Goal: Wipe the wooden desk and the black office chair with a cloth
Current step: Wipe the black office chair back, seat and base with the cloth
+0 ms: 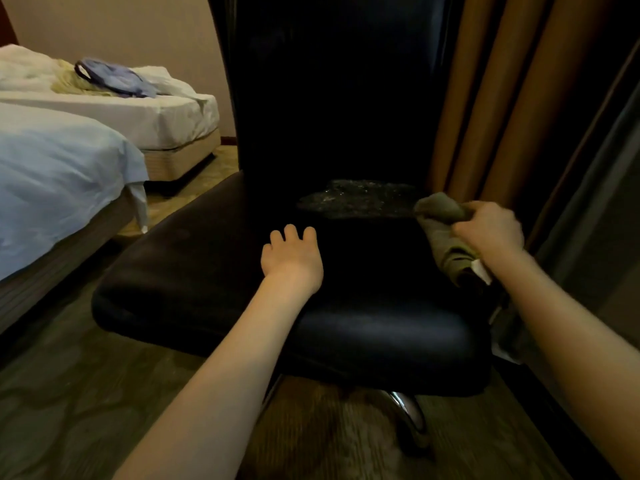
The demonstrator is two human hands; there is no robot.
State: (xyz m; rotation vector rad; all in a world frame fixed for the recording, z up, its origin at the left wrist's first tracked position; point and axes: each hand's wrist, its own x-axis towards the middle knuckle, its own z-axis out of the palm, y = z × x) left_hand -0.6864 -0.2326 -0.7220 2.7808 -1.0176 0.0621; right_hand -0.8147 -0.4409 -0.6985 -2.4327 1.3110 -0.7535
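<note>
One black office chair [207, 278] stands in the middle, with the top of its backrest cut off. Of the two hands, the left hand [292, 256] rests palm down on the seat with relaxed fingers and holds nothing. The right hand [490, 232] is clenched round one olive cloth [441, 225] at the seat's right edge, beside a scuffed patch [360, 199]. Two beds [62, 168] lie left of the chair, and a strip of carpet [69, 393] lies open between them and the chair. A brown curtain [502, 98] hangs just beside the chair's right. One chrome leg [410, 410] shows below the seat, which hides the rest of the base.
</note>
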